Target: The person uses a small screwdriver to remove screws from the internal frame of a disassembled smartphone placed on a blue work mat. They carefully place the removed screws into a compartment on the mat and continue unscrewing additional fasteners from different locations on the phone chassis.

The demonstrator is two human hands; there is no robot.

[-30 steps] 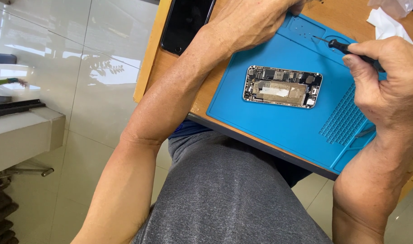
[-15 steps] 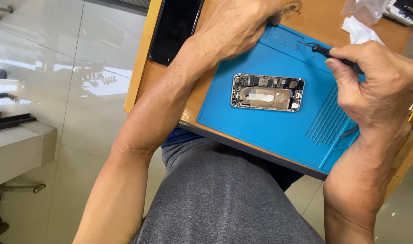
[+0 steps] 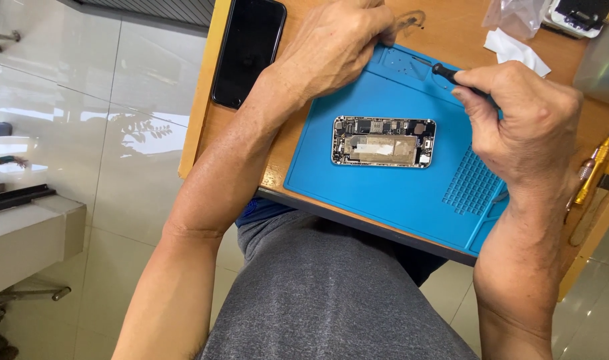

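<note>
On the blue mat (image 3: 411, 200), mid-way across, an opened phone (image 3: 384, 141) is lying face-up, its circuitry bared. Above the mat's top right, the right hand (image 3: 524, 127) is pinching a black screwdriver (image 3: 451, 75) in a narrow grip. The left hand (image 3: 334, 43) is resting curled at the mat's upper edge, contents hidden. The phone looks light, rigid and fragile; its metal rim seems the safest hold.

1. Blue mat (image 3: 398, 193) bare in front of and left of the opened phone (image 3: 383, 141); free passage there.
2. Left hand (image 3: 334, 43) blocks the mat's far-left corner.
3. Right hand (image 3: 524, 123) with black screwdriver (image 3: 451, 75) blocks the right side.
4. Black phone (image 3: 249, 50) occupies the bench (image 3: 204, 127) left edge.
</note>
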